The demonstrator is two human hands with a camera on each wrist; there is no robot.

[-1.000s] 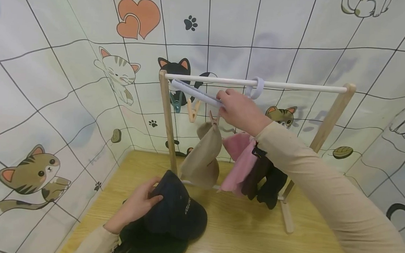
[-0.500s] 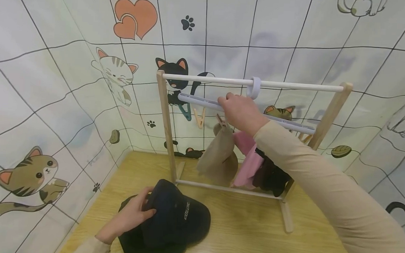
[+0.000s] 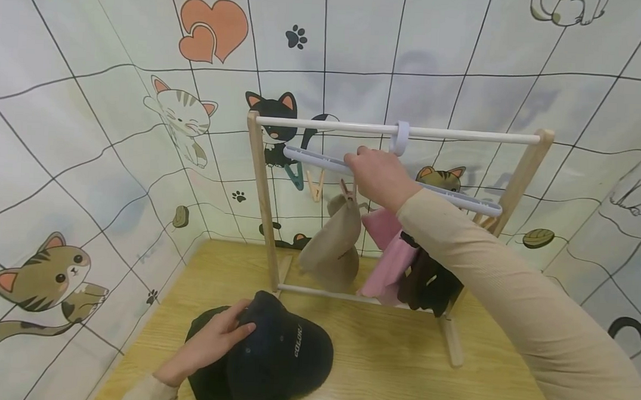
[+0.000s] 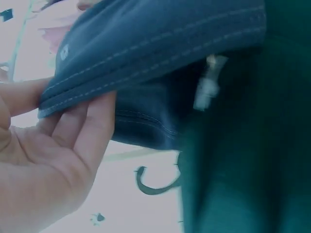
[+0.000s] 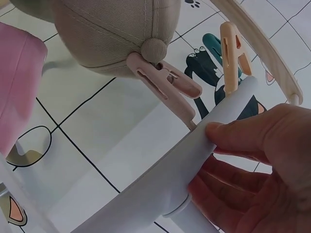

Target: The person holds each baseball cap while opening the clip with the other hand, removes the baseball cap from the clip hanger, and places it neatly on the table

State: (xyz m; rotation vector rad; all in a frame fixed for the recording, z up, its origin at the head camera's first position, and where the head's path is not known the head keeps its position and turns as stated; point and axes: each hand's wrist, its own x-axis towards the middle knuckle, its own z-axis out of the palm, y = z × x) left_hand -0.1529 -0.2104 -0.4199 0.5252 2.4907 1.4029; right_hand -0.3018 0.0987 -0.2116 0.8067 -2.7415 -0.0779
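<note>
My right hand (image 3: 377,175) grips the pale lilac bar of a clip hanger (image 3: 322,161), which hooks over the white rail (image 3: 463,135) of a small rack. From the hanger a beige cap (image 3: 331,248) dangles by a pinkish clip (image 5: 163,87). A pink cloth item (image 3: 390,257) and a dark item (image 3: 432,282) hang further right, partly behind my sleeve. Teal (image 3: 295,175) and peach clips (image 3: 315,186) at the left end hold nothing. Low on the left, my left hand (image 3: 214,341) pinches the edge of a navy cap (image 3: 276,353), thumb outside and fingers inside, over a dark green cap (image 4: 243,160).
The rack's wooden posts (image 3: 263,203) stand on a wood-grain table (image 3: 399,370). A lower white rail (image 3: 316,293) joins them near the tabletop. Behind and to the left is a white grid-patterned backdrop (image 3: 359,40) with printed cats.
The hanger bar has swung from a slant to lie more along the rail, held by my right hand. The hanging items shifted slightly. The navy cap moved a little lower with my left hand.
</note>
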